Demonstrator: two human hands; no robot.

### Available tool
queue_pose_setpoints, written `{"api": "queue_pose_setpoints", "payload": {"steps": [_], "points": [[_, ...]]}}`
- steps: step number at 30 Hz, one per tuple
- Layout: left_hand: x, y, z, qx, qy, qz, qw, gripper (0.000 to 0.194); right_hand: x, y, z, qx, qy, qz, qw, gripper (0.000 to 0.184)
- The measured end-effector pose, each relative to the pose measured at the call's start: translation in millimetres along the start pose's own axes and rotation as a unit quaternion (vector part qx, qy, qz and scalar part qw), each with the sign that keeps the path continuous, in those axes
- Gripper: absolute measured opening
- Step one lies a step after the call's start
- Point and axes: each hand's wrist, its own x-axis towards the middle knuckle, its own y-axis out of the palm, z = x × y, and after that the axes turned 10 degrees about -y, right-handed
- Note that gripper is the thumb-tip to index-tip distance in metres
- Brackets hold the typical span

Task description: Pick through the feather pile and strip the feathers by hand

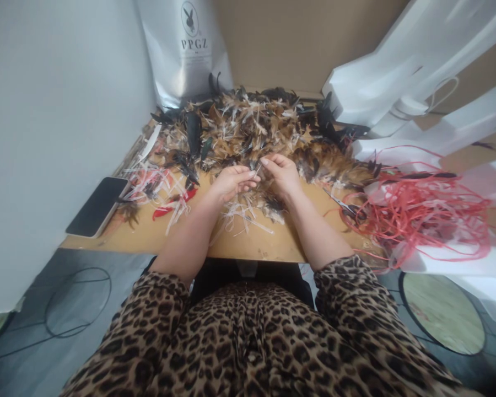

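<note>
The left hand (230, 182) and right hand (281, 172) meet fingertip to fingertip, both pinched shut on a small feather (257, 169) held between them, just above the worktop (149, 234). Right beyond the hands lies a wide heap of brown and black feathers (248, 124), mixed with white strips. Bare wood shows only below the wrists, up to the near edge. Left of the left hand lie red scraps (173, 204) and, further out at the corner, a dark phone (97, 207). Right of the right hand scissors (342, 205) touch a tangle of red string (417, 212). Behind the heap stands a white bag (186, 49), contents hidden
</note>
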Motion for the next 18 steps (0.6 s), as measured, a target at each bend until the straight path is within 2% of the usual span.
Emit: {"api": "queue_pose_setpoints", "payload": {"steps": [13, 18], "points": [[5.5, -7.4, -0.3, -0.104, -0.052, 0.058, 0.991, 0.001, -2.6, 0.5, -2.8, -0.015, -0.039, -0.008, 0.999, 0.025], [6.7, -9.2, 0.7, -0.124, -0.047, 0.063, 0.989, 0.003, -2.9, 0.9, -4.1, -0.003, -0.059, -0.003, 0.998, 0.021]]}}
